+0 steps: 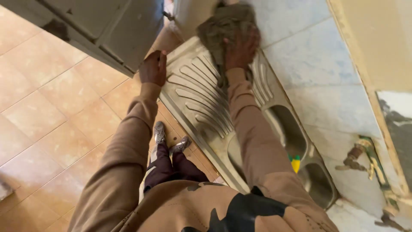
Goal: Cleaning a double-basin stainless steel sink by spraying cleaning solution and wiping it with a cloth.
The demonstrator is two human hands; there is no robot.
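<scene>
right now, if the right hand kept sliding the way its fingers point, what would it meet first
The right hand presses a cloth on the ribbed drainboard, fingers pointing to its far end. Going straight on, it would probably meet the pale appliance standing there first, though depth is hard to judge.
</scene>
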